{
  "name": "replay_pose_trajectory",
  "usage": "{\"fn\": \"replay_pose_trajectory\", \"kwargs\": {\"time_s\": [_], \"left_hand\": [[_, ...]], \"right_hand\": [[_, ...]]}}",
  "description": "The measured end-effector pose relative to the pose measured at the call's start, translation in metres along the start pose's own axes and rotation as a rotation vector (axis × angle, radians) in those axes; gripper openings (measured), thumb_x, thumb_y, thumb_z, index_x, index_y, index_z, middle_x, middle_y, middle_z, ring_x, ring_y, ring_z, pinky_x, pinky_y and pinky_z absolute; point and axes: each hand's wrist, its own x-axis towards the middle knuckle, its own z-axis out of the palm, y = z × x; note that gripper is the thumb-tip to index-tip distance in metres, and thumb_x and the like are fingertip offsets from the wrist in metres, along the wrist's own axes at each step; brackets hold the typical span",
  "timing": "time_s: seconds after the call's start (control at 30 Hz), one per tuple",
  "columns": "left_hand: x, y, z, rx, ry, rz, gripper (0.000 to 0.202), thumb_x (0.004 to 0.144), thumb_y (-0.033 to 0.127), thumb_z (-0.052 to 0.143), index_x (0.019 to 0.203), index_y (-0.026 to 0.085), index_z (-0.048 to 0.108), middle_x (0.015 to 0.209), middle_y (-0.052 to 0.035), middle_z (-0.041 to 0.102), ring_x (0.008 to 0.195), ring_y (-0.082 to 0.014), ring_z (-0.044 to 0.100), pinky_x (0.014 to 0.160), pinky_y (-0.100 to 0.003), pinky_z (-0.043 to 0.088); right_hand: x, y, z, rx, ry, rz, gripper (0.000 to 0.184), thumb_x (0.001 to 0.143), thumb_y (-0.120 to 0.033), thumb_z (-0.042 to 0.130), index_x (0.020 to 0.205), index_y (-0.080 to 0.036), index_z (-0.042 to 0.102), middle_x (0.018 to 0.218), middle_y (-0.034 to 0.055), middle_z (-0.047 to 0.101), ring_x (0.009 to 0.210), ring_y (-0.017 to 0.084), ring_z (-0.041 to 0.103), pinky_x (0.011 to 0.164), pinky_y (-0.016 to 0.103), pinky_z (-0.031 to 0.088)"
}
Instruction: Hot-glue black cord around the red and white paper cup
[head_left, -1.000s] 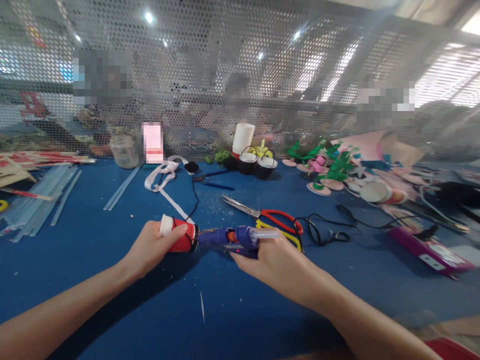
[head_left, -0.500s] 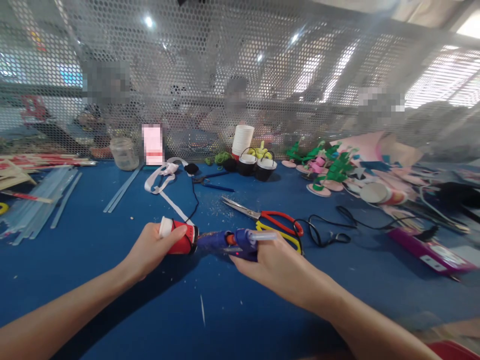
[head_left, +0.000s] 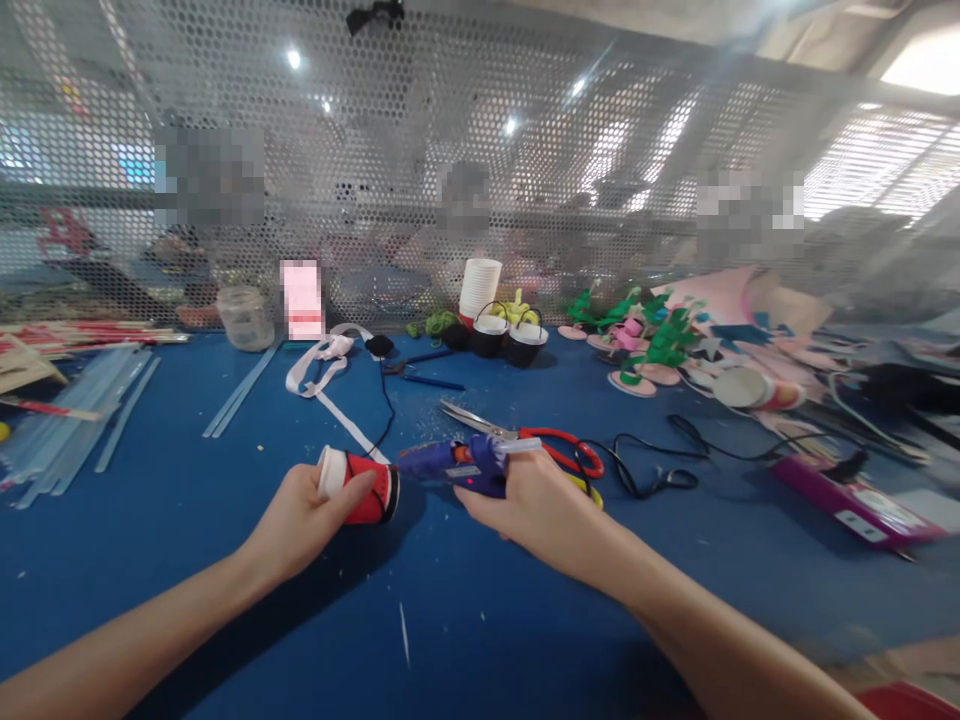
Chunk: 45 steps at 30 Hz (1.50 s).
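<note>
My left hand (head_left: 304,515) is closed around a small paper cup (head_left: 373,493), white at one end and wrapped in red with a black band, tipped on its side above the table. A black cord (head_left: 388,425) runs from the cup back to a small black ball of cord (head_left: 379,346). In my right hand (head_left: 544,510) is a blue glue gun (head_left: 457,463), with a clear glue stick (head_left: 523,445) poking out of its back. Its nozzle points left at the cup's banded end, close to the rim; whether they touch I cannot tell. Scissors (head_left: 559,440) with red and yellow handles lie behind my right hand.
Clear glue sticks (head_left: 82,425) lie at left, near a glass jar (head_left: 246,320). White ribbon (head_left: 307,372), pliers (head_left: 427,370), stacked cups (head_left: 480,288) and small black buckets (head_left: 525,345) stand or lie behind. Green paper plants (head_left: 667,345) and a purple power strip (head_left: 847,500) are at right.
The glue gun's nozzle has shifted up slightly along the cup's end. The cup has turned a little and sits slightly lower in view, still in my left hand.
</note>
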Motion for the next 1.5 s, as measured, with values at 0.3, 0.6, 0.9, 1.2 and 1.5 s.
{"fn": "replay_pose_trajectory", "kwargs": {"time_s": [0.3,0.6,0.9,1.2,1.5], "left_hand": [[-0.001,-0.001,0.000,0.011,-0.006,-0.002,0.037,0.068,0.048,0.045,0.048,0.017,0.042,0.044,0.0062,0.027,0.041,-0.0072,0.022,0.039,-0.022,0.015],[-0.001,0.004,0.001,-0.100,0.006,0.021,0.036,0.066,0.047,0.049,0.049,0.016,0.045,0.045,0.0052,0.034,0.044,-0.0076,0.027,0.040,-0.021,0.019],[0.000,0.004,0.001,-0.160,0.090,0.021,0.036,0.064,0.047,0.051,0.047,0.017,0.042,0.041,0.0069,0.032,0.040,-0.0065,0.025,0.038,-0.021,0.017],[-0.003,0.007,-0.001,-0.186,0.081,0.045,0.036,0.065,0.046,0.051,0.046,0.017,0.040,0.042,0.0068,0.032,0.041,-0.0066,0.026,0.039,-0.021,0.019],[-0.004,0.005,0.003,-0.152,0.060,0.075,0.035,0.065,0.046,0.051,0.047,0.017,0.043,0.042,0.0068,0.031,0.041,-0.0067,0.025,0.039,-0.021,0.018]], "right_hand": [[0.008,0.002,0.004,0.092,-0.062,0.061,0.017,0.068,-0.023,0.050,0.054,-0.017,0.044,0.037,-0.0057,0.043,0.033,0.006,0.040,0.034,0.017,0.029],[0.024,0.017,-0.005,0.538,-0.086,0.226,0.024,0.063,-0.030,0.061,0.075,-0.015,0.047,0.044,-0.0070,0.047,0.035,0.006,0.043,0.035,0.017,0.036],[0.068,0.061,-0.020,0.072,0.182,0.327,0.029,0.079,-0.035,0.040,0.064,-0.013,0.051,0.063,0.0060,0.060,0.052,0.011,0.052,0.052,0.023,0.040],[0.091,0.093,-0.013,-0.268,0.183,0.458,0.026,0.073,-0.034,0.052,0.067,-0.010,0.058,0.065,0.0139,0.061,0.070,0.024,0.058,0.057,0.028,0.038],[0.060,0.002,0.002,-0.117,0.018,-0.076,0.029,0.078,-0.039,0.045,0.074,-0.016,0.062,0.078,0.0036,0.062,0.072,0.012,0.054,0.065,0.022,0.038]]}}
